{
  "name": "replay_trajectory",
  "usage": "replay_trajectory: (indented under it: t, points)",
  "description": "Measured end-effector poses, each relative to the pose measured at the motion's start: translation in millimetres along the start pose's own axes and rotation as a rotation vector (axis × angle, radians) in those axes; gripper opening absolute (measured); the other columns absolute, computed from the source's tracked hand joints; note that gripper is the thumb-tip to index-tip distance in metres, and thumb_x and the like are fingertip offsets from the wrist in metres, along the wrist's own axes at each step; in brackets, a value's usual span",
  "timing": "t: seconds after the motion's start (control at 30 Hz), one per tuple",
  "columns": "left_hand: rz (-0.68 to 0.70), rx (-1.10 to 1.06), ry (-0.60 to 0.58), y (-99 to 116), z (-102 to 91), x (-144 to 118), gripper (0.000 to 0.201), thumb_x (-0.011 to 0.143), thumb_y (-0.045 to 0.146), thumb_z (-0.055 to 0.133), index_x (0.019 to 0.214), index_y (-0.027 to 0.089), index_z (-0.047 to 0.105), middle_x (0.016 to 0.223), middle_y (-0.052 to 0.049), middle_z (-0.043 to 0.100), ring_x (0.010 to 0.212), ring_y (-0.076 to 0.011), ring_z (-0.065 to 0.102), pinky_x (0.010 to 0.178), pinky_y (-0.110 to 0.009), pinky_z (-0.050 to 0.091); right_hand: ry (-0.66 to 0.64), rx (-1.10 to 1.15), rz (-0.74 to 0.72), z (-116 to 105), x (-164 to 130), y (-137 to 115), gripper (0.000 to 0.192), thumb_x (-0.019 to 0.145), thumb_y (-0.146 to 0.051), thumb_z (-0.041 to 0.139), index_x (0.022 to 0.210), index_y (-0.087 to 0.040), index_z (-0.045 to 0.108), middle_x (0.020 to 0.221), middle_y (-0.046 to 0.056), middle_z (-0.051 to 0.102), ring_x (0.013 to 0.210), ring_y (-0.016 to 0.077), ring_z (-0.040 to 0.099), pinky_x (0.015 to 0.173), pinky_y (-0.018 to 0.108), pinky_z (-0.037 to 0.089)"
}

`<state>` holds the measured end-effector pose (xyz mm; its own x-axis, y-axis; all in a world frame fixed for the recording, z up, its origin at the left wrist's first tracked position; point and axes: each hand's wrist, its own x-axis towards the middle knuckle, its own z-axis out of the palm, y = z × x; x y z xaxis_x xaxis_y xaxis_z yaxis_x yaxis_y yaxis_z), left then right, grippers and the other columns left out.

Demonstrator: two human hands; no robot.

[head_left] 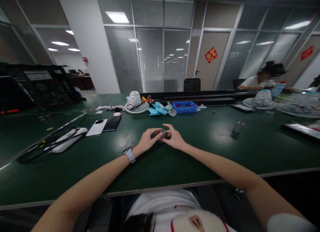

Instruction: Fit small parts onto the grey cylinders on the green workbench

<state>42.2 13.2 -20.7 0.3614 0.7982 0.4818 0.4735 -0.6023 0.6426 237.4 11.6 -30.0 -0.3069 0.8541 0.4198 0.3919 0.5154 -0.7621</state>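
Observation:
A small grey, metallic-looking piece (163, 132) is between my hands, just above the green table; its exact kind is too small to make out. My left hand (148, 139), with a watch (129, 154) on its wrist, pinches it between thumb and fingers. From the other side my right hand (175, 138) curls round the same piece, its index finger arched above and its thumb low against it. Fingers partly cover the piece. Off to the right, a metal cylinder (239, 126) stands upright on the table.
Beyond my hands lie light-blue fan blades (158, 109), a blue basket (185, 107) of small parts and a white fan part (136, 107). Phones (97, 127) and a white device with a black cable (66, 140) lie left. A person (260, 80) sits far right.

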Motion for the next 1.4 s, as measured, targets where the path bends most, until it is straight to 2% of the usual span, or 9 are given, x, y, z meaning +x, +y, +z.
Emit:
replay_trajectory:
  t: [0.27,0.53,0.73,0.83,0.97,1.07,1.13,1.3,1.4]
  points:
    - [-0.032,-0.084,0.043,5.6,12.0,10.4,0.031,0.088,0.044,0.059,0.100,0.021,0.076,0.098,-0.007,0.071,0.088,-0.0196,0.065,0.077,-0.031,0.050,-0.032,-0.065,-0.061,0.1,-1.7,10.3,0.073,0.075,-0.041,0.077,0.137,-0.027,0.041,0.107,0.004,0.071,0.085,0.0192,0.069,0.080,0.036,0.053]
    - [-0.050,0.039,0.054,16.9,0.5,19.0,0.021,0.086,0.037,0.063,0.085,0.021,0.077,0.086,-0.005,0.072,0.082,-0.0199,0.065,0.075,-0.031,0.049,-0.023,-0.111,-0.075,1.1,-3.1,6.0,0.067,0.076,-0.038,0.076,0.133,-0.026,0.043,0.099,0.001,0.071,0.082,0.0185,0.068,0.078,0.035,0.051]
    - [0.174,0.240,0.058,22.4,-1.8,15.9,0.017,0.089,0.022,0.057,0.084,0.022,0.073,0.096,-0.007,0.072,0.096,-0.0227,0.063,0.089,-0.037,0.047,-0.036,-0.138,-0.077,0.8,-3.3,3.0,0.069,0.075,-0.042,0.077,0.133,-0.027,0.042,0.097,0.001,0.069,0.083,0.0196,0.068,0.078,0.036,0.051]
    - [0.209,0.297,0.059,22.8,2.3,12.2,0.017,0.090,0.021,0.054,0.089,0.023,0.071,0.096,-0.006,0.072,0.096,-0.0223,0.062,0.090,-0.038,0.046,-0.038,-0.135,-0.063,1.7,-3.5,3.8,0.071,0.075,-0.043,0.077,0.133,-0.027,0.041,0.100,0.001,0.069,0.083,0.0198,0.068,0.077,0.036,0.052]
    - [0.157,0.277,0.157,27.6,2.2,12.9,0.010,0.090,0.023,0.054,0.091,0.023,0.064,0.096,-0.005,0.070,0.094,-0.0211,0.062,0.087,-0.035,0.048,-0.033,-0.178,-0.041,1.0,-3.7,3.3,0.072,0.074,-0.046,0.077,0.134,-0.028,0.041,0.099,0.002,0.068,0.083,0.0205,0.067,0.075,0.036,0.051]
    - [0.104,0.183,0.301,27.2,-6.3,16.4,0.008,0.091,0.028,0.054,0.091,0.022,0.059,0.094,-0.005,0.070,0.094,-0.0204,0.065,0.086,-0.034,0.049,-0.040,-0.175,-0.038,-0.2,-4.2,1.0,0.073,0.075,-0.045,0.076,0.136,-0.029,0.040,0.101,0.002,0.068,0.082,0.0193,0.067,0.076,0.036,0.051]
    - [0.063,0.113,0.323,20.6,-12.6,16.9,0.011,0.091,0.031,0.056,0.095,0.021,0.055,0.094,-0.004,0.072,0.092,-0.0197,0.068,0.085,-0.032,0.049,-0.043,-0.172,-0.036,-0.3,-5.2,-0.7,0.073,0.076,-0.044,0.076,0.137,-0.027,0.040,0.102,0.003,0.068,0.082,0.0188,0.066,0.076,0.035,0.051]
    - [-0.038,0.054,0.072,-9.9,-13.9,8.6,0.024,0.082,0.027,0.066,0.099,0.024,0.050,0.081,0.001,0.075,0.083,-0.0204,0.072,0.079,-0.032,0.051,-0.029,-0.168,-0.043,-0.2,-7.1,-2.1,0.074,0.076,-0.042,0.076,0.139,-0.025,0.040,0.102,0.005,0.069,0.081,0.0190,0.067,0.076,0.035,0.051]
    - [-0.053,0.045,-0.056,-20.2,-8.8,4.8,0.029,0.081,0.027,0.067,0.103,0.025,0.048,0.080,0.003,0.076,0.085,-0.0209,0.073,0.082,-0.033,0.052,0.034,-0.179,-0.023,-13.1,-0.5,5.0,0.074,0.076,-0.041,0.076,0.138,-0.025,0.040,0.103,0.005,0.070,0.082,0.0195,0.068,0.078,0.036,0.052]
